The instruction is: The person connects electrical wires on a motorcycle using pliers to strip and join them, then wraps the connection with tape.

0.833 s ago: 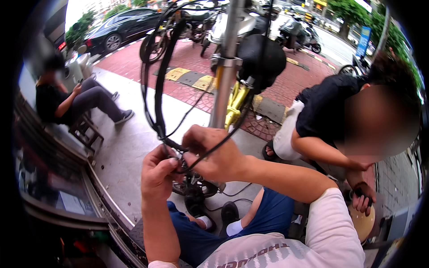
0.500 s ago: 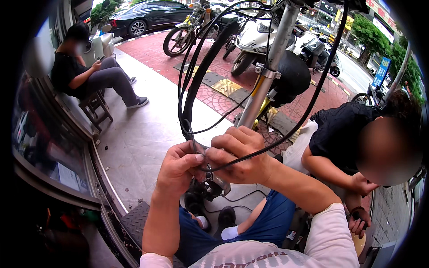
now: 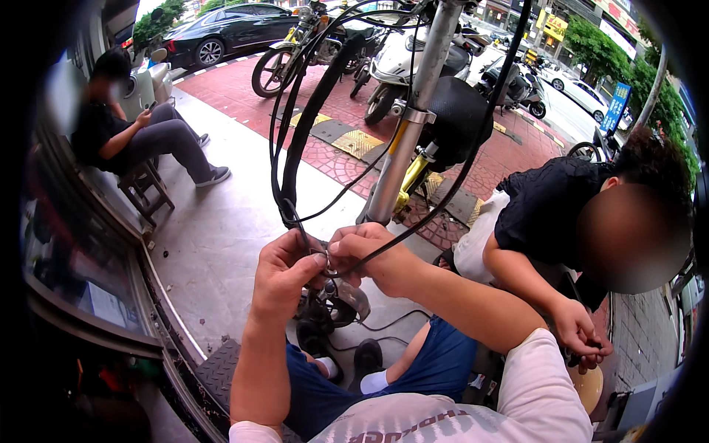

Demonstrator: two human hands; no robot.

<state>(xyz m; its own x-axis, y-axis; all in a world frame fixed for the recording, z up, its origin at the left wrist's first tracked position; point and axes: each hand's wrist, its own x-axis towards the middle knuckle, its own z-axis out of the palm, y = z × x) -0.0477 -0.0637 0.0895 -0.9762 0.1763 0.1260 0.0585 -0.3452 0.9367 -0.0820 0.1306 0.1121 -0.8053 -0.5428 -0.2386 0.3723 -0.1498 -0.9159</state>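
Drawing fingertips together below the straight silver metal post [image 3: 395, 166]

Compared with half a second ago, the bare right hand [image 3: 373, 255] has rolled over, its raised knuckles sinking and its fingertips coming nearer those of the bare left hand [image 3: 284, 273]; that suggests finer handling of the same short stretch of line. Below and left of the post, the left thumb and forefinger are pinched, with no gap showing, on a thin black flexible wire [image 3: 303, 235]. The right fingers curl closed, apparently on the lower bend of a thicker, smooth black cable [image 3: 508, 72] that sweeps down right of the post and crosses that hand. Whatever sits between the fingertips is too small to tell. Right of the post, the co-worker's hands [image 3: 581, 334] now meet low, where one was raised near the face.

Left of the post hangs a matte, fabric-like black sleeve [image 3: 316, 107], long and gently curved. A shiny ring clamp [image 3: 419, 116] circles the post's dull, scuffed cylinder. Behind the post are a rounded, dark black cover [image 3: 461, 111] and a glossy yellow metal frame part [image 3: 413, 179]
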